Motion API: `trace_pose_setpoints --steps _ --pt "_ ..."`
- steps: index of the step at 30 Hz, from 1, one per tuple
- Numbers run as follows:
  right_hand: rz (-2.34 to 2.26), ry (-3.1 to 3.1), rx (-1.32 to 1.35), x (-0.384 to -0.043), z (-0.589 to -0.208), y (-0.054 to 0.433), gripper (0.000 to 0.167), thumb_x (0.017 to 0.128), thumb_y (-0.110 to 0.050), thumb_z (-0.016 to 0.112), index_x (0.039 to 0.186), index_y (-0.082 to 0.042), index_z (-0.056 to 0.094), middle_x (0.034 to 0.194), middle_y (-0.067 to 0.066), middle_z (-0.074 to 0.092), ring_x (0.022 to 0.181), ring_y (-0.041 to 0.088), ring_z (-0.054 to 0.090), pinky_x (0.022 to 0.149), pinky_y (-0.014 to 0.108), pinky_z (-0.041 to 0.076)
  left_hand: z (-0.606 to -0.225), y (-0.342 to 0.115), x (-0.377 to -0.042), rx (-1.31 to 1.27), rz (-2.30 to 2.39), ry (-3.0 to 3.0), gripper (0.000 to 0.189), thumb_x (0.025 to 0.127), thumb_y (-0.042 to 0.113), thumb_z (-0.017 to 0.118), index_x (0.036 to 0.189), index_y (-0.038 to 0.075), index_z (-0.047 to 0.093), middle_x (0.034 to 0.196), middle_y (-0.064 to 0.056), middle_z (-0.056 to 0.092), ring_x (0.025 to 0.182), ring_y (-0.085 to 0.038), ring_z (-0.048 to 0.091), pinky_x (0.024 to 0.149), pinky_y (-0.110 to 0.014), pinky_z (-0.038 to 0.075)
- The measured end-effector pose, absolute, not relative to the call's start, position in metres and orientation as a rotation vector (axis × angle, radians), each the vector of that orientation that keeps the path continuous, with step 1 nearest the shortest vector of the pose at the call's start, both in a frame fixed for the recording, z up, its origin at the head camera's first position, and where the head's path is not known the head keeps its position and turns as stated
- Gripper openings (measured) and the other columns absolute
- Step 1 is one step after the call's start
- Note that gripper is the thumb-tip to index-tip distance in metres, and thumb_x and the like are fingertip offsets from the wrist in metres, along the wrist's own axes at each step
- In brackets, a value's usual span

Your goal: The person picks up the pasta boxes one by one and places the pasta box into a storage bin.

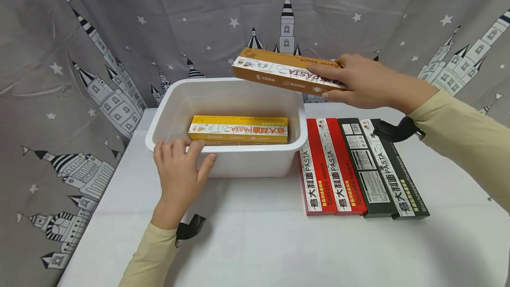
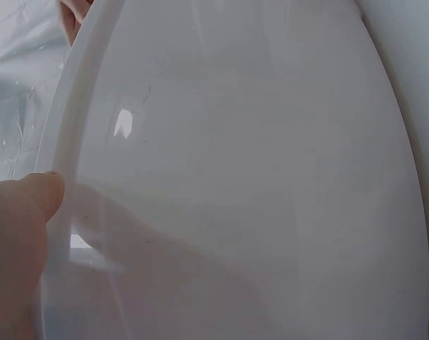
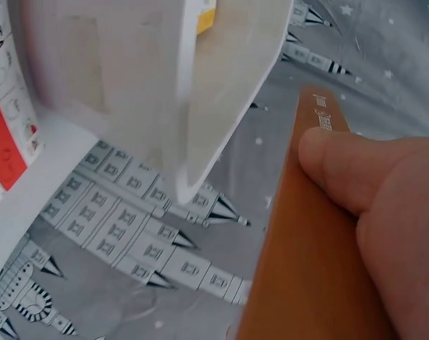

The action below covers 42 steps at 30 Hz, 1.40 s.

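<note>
My right hand (image 1: pixel 364 81) grips an orange-brown pasta box (image 1: pixel 275 69) by its right end, raised above the back right of a white plastic tub (image 1: pixel 247 163). In the right wrist view the thumb (image 3: pixel 335 166) presses flat on the brown side of that box. A yellow pasta box (image 1: pixel 239 128) lies lengthwise inside the tub, with a brown edge showing beneath it. At the tub's front left corner, my left hand (image 1: pixel 177 176) holds the rim, fingers over the top and thumb on the outer side. The left wrist view shows that thumb (image 2: pixel 47 195) against the rim.
Right of the tub, two red tomato sauce pasta boxes (image 1: pixel 345 167) and two black pasta boxes (image 1: pixel 392 169) lie side by side on the white table (image 1: pixel 271 242). Behind the table hangs a grey curtain (image 1: pixel 191 17) with castles and stars.
</note>
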State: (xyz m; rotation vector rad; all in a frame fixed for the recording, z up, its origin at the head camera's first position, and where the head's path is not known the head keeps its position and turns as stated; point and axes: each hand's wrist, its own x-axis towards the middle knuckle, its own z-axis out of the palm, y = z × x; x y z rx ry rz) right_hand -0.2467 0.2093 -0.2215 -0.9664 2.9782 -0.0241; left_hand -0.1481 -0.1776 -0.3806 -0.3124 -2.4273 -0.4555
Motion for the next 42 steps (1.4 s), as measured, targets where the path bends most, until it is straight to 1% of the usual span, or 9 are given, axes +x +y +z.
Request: trace_pose_setpoints --steps 9,14,19,22,26,31,36,39,42 --pt "0.061 2.91 -1.096 -0.257 -0.219 0.165 0.064 0.1 -0.039 0.058 0.159 -0.031 0.034 0.13 0.029 0.055 0.107 0.038 0.053 0.083 0.054 0.048 -0.38 -0.178 -0.147 -0.318 -0.451 -2.418 0.039 0.092 0.035 0.066 0.108 -0.001 0.063 0.1 -0.026 0.053 0.105 -0.049 0.046 0.113 -0.073 0.018" --pt "0.133 2.856 -1.118 -0.263 -0.22 0.14 0.064 0.101 -0.044 0.055 0.16 -0.036 0.031 0.128 0.025 0.055 0.11 0.036 0.051 0.084 0.052 0.047 -0.38 -0.179 -0.147 -0.314 -0.45 -2.424 0.039 0.092 0.035 0.065 0.108 0.0 0.063 0.1 -0.026 0.053 0.105 -0.049 0.046 0.113 -0.073 0.018" --pt "0.166 2.809 -1.136 -0.269 -0.225 0.116 0.066 0.1 -0.047 0.057 0.16 -0.04 0.029 0.129 0.021 0.055 0.112 0.034 0.05 0.09 0.051 0.047 -0.381 -0.179 -0.147 -0.308 -0.445 -2.433 0.039 0.093 0.036 0.066 0.108 0.0 0.064 0.101 -0.025 0.053 0.106 -0.049 0.046 0.113 -0.073 0.017" --pt "0.183 2.786 -1.142 -0.271 -0.229 0.103 0.066 0.099 -0.05 0.057 0.159 -0.042 0.029 0.127 0.018 0.055 0.112 0.032 0.05 0.093 0.05 0.045 -0.382 -0.179 -0.147 -0.308 -0.444 -2.435 0.039 0.093 0.035 0.067 0.108 0.0 0.064 0.101 -0.025 0.054 0.107 -0.048 0.046 0.114 -0.073 0.017" --pt "0.209 2.767 -1.167 -0.272 -0.234 0.091 0.065 0.1 -0.05 0.056 0.159 -0.042 0.03 0.122 0.017 0.057 0.108 0.031 0.051 0.091 0.048 0.046 -0.382 -0.179 -0.148 -0.317 -0.451 -2.427 0.038 0.092 0.035 0.067 0.108 0.0 0.064 0.101 -0.025 0.054 0.106 -0.048 0.046 0.114 -0.074 0.017" --pt "0.254 2.738 -1.171 -0.274 -0.237 0.078 0.064 0.1 -0.049 0.057 0.158 -0.043 0.032 0.126 0.017 0.058 0.112 0.032 0.053 0.092 0.049 0.047 -0.382 -0.179 -0.149 -0.325 -0.464 -2.424 0.041 0.092 0.038 0.066 0.109 0.0 0.064 0.103 -0.026 0.054 0.107 -0.048 0.046 0.114 -0.073 0.017" --pt "0.266 2.705 -1.127 -0.276 -0.24 0.066 0.063 0.1 -0.051 0.058 0.157 -0.046 0.031 0.132 0.016 0.058 0.117 0.032 0.053 0.097 0.052 0.048 -0.382 -0.179 -0.148 -0.319 -0.463 -2.428 0.043 0.092 0.039 0.064 0.11 0.0 0.065 0.104 -0.026 0.054 0.108 -0.049 0.046 0.114 -0.073 0.017" --pt "0.266 2.697 -1.111 -0.278 -0.242 0.062 0.063 0.1 -0.05 0.058 0.157 -0.046 0.032 0.132 0.016 0.058 0.118 0.032 0.053 0.099 0.053 0.048 -0.382 -0.179 -0.149 -0.322 -0.462 -2.425 0.055 0.101 0.052 0.051 0.11 0.0 0.065 0.103 -0.026 0.054 0.107 -0.049 0.046 0.114 -0.073 0.017" --pt "0.262 2.692 -1.104 -0.279 -0.245 0.057 0.062 0.1 -0.049 0.058 0.157 -0.045 0.032 0.132 0.015 0.059 0.119 0.032 0.053 0.1 0.054 0.048 -0.382 -0.179 -0.149 -0.321 -0.455 -2.419 0.072 0.103 0.065 0.033 0.109 0.0 0.065 0.102 -0.026 0.054 0.106 -0.048 0.046 0.113 -0.073 0.018"
